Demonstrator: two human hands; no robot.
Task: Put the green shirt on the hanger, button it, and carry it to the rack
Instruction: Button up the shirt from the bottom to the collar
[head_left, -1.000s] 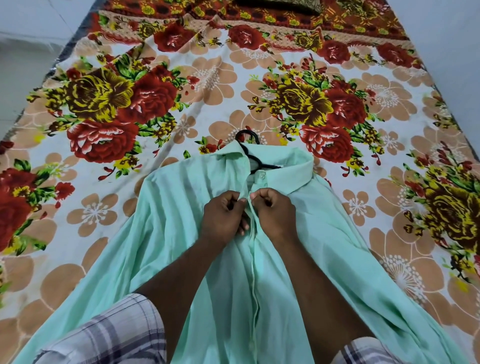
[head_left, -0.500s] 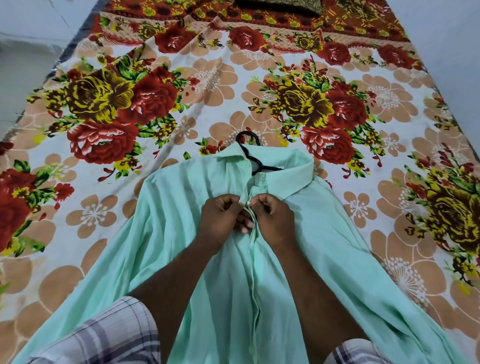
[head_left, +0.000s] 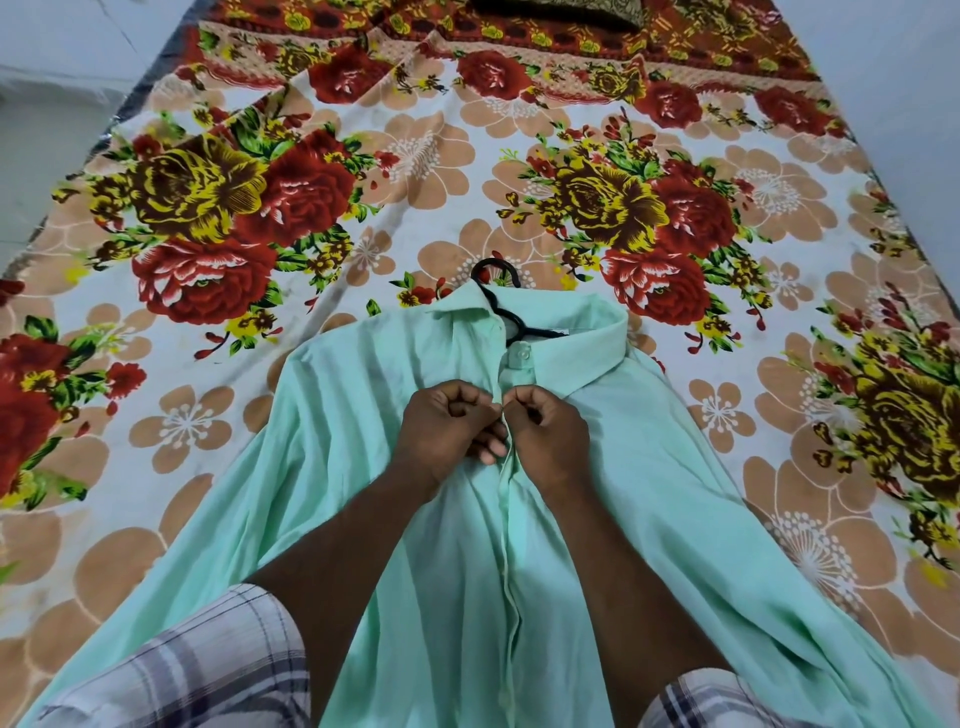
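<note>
L hand (head_left: 447, 423) & R hand (head_left: 553, 431) both curled, pinching green shirt (head_left: 363, 467) front edges together, just below collar btn (head_left: 521, 354). At 12 o'clock, hanger (head_left: 519, 327) hook pokes from collar. Shirt flat on floral bedsheet (head_left: 395, 208).

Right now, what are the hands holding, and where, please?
The left hand and right hand pinch the green shirt at its front placket, below the collar.

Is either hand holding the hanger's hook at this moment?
No, the left hand and right hand both pinch the green shirt at its front placket, while the hanger's hook lies untouched beyond the collar.
</note>
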